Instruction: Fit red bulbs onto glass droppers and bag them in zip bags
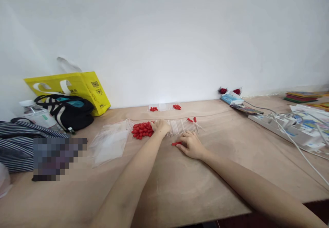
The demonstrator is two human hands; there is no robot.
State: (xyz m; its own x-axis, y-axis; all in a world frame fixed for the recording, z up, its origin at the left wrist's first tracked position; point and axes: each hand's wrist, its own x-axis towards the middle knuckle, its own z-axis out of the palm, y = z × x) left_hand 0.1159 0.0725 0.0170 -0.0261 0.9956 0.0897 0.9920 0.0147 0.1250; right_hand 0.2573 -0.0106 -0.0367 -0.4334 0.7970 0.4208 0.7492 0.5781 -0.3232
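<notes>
My left hand (161, 126) is at the right edge of a pile of red bulb-shaped pieces (142, 130). Its fingers are bent together among them, and what they pinch is hidden. My right hand (190, 145) rests low over the wood, closed on a slim red piece (175, 143) whose end pokes out to the left. Between and beyond both hands lies a row of thin pale sticks (177, 126), side by side. Two red-tipped sticks (190, 120) lie at the row's right end.
Clear plastic bags (111, 144) lie left of the red pile. Two small red clusters (153, 109) sit on clear bags by the wall. A yellow bag (95, 92), black bag (77, 113) and striped cloth (15, 142) crowd the left; power strips (288, 128) and cables occupy the right.
</notes>
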